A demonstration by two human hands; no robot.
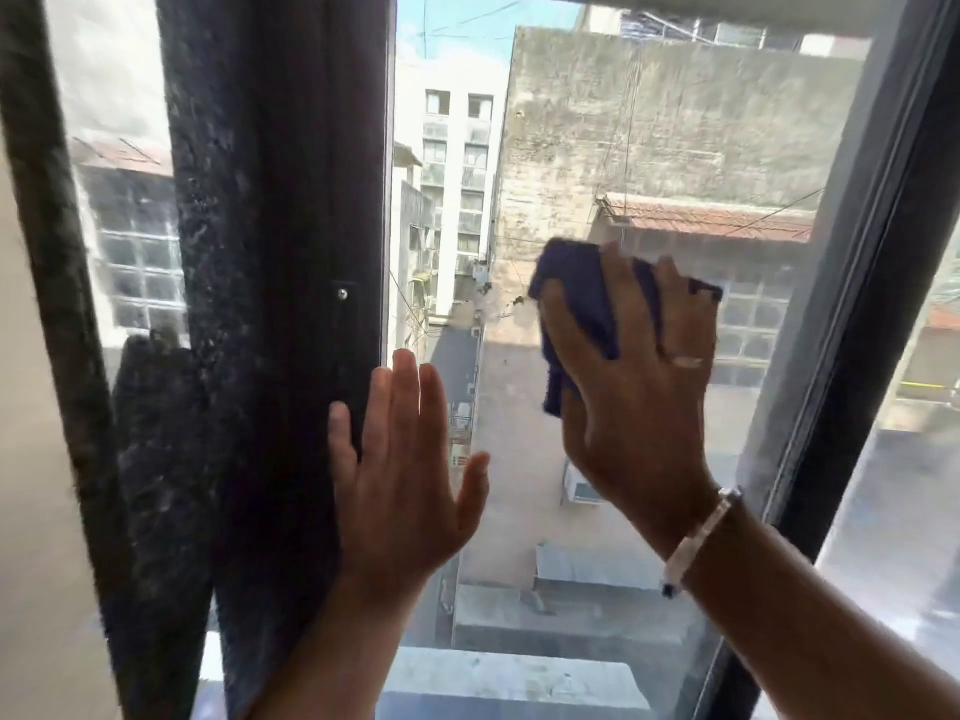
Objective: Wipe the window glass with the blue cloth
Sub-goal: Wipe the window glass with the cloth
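On the window glass (pixel 519 511), blue cloth (pixel 587 304).

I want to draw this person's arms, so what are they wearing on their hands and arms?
Both arms are bare, with no sleeves showing. The right hand has a thin ring on one finger, and a pale, see-through bracelet sits around that wrist, with a small dark bit at one end. The left hand wears nothing: no ring, no watch, no glove.
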